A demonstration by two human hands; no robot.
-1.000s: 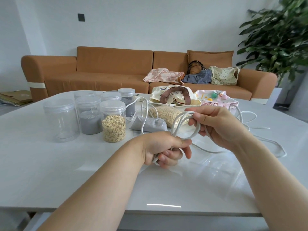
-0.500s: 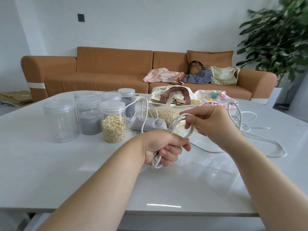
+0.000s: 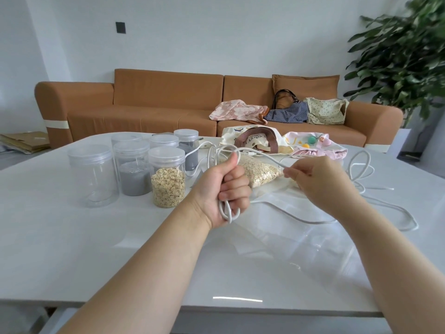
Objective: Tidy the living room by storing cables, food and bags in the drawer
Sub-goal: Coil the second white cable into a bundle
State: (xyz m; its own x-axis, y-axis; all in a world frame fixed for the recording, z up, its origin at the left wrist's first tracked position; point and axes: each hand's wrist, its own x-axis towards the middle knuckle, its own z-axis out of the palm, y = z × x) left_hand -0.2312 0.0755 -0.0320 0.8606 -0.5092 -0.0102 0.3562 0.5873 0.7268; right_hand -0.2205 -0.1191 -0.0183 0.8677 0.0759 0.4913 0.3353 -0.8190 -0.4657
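A long white cable trails in loops over the right side of the white table. My left hand grips a bundle of coiled loops of it in a fist above the table, loops showing above the thumb and below the fingers. My right hand pinches the strand that runs from that bundle, a little to the right. Behind the hands lies a clear bag of oats. Further back lie a cream tote bag with brown handles and a pink pouch.
Several clear lidded jars stand at the left, one with oats, some with grey powder. A brown sofa behind the table carries three more bags. A large plant stands at the right. Clear plastic sheeting lies under my right arm.
My left hand has turned upright and risen with the coil. My right hand let go of the loop at the bundle and slid out to the right along the strand.
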